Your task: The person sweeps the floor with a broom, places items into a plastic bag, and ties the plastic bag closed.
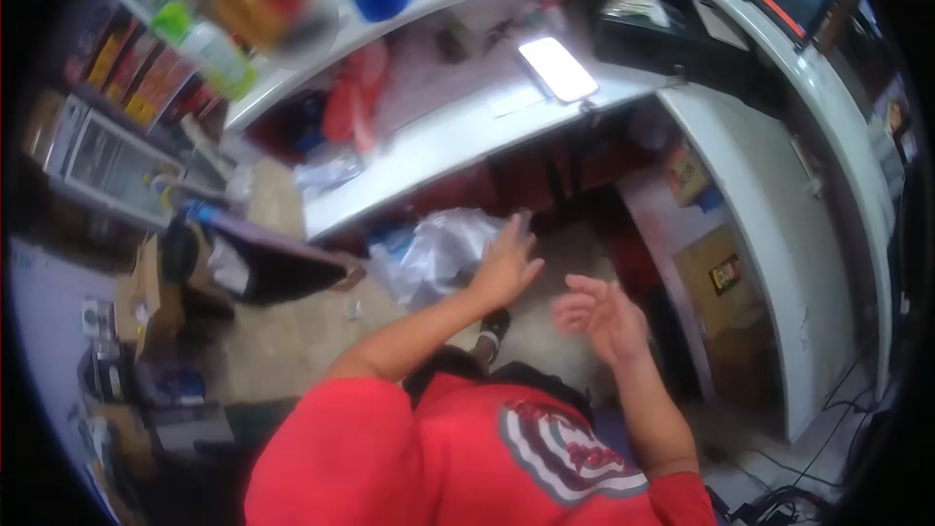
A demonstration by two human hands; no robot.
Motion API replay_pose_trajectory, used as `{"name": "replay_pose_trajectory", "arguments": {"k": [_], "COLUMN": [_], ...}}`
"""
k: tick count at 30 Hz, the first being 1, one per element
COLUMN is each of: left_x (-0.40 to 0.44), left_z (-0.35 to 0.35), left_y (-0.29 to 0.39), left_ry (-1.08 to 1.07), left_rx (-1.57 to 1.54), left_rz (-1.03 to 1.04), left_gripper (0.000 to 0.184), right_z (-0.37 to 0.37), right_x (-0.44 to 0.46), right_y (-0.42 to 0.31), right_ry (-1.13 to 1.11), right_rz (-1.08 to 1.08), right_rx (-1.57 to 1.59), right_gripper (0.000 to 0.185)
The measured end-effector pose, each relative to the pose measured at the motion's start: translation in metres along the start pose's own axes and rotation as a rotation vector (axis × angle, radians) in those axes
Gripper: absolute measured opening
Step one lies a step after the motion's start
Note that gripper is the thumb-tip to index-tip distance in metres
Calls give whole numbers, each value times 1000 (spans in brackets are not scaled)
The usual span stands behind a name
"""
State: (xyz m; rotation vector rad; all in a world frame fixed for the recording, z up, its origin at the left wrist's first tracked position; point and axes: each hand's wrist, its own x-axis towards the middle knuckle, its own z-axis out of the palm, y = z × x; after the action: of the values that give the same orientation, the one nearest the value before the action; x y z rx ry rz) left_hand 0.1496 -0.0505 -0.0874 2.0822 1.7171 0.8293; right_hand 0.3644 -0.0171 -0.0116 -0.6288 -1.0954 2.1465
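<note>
My left hand reaches forward at the right side of a crumpled, pale translucent plastic bag below the counter's front edge. Its fingers are apart; whether they touch the bag is unclear. To the right, my right hand is raised over the floor, palm turned up and inward, fingers loosely bent and apart, with nothing in it. The bag's underside and what it rests on are hidden.
A white lower counter runs ahead, bearing a bright white device and a red bag. Bottles stand on the upper shelf. A cardboard box is at left, a white partition at right, with cables on the floor.
</note>
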Motion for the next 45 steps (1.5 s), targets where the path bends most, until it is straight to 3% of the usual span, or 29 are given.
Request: {"name": "replay_pose_trajectory", "arguments": {"k": [2, 3, 5, 9, 16, 18, 22, 23, 26, 28, 31, 34, 36, 40, 43, 44, 45], "left_x": [-35, -51, -86, -120, -148, -154, -191, -198, -216, -224, -214, -209, -204, -192, -181, -175, -166], "left_z": [-20, -33, -58, -97, -159, -173, -197, -207, -238, -261, -294, -306, -311, -311, -302, -297, -290], "left_y": [-2, 1, 16, 30, 11, -10, -49, -56, -71, -70, -59, -52, -49, -40, -29, -23, -14], "left_ry": [37, 53, -121, -218, -83, -113, -195, -223, -220, -220, -181, -198, -218, -173, -138, -153, -100], "left_rx": [115, 123, 82, -29, -118, -170, -260, -289, -410, -465, -554, -605, -629, -668, -674, -673, -575], "left_rz": [-230, -241, -16, -169, -123, -67, -159, -197, -242, -277, -116, 21, 86, 175, 170, 166, 244], "left_gripper": [53, 53, 43, 36, 33, 33, 33, 32, 33, 33, 31, 33, 34, 36, 33, 33, 34], "right_z": [2, 10, 29, 85, 185, 218, 269, 278, 299, 295, 281, 252, 244, 279, 262, 255, 249], "right_x": [8, 16, 31, 58, 144, 170, 227, 239, 265, 275, 285, 299, 313, 248, 190, 170, 149], "right_y": [-1, 2, 15, 8, 32, 40, 93, 105, 134, 144, 155, 159, 173, 125, 113, 103, 89], "right_ry": [-106, -126, -79, -155, -187, -220, -205, -174, -39, -29, 26, 319, 166, 401, 141, 152, 89], "right_rz": [137, 139, 90, 8, -291, -260, -657, -648, -1064, -1000, -879, -988, -914, -1076, -593, -586, -248], "right_rx": [-197, -202, -438, -743, -1020, -1154, -1325, -1340, -1623, -1658, -1732, -1565, -1576, -1622, -1171, -1162, -847], "right_gripper": [42, 42, 34, 29, 27, 31, 36, 36, 32, 32, 31, 29, 29, 29, 31, 31, 35]}}
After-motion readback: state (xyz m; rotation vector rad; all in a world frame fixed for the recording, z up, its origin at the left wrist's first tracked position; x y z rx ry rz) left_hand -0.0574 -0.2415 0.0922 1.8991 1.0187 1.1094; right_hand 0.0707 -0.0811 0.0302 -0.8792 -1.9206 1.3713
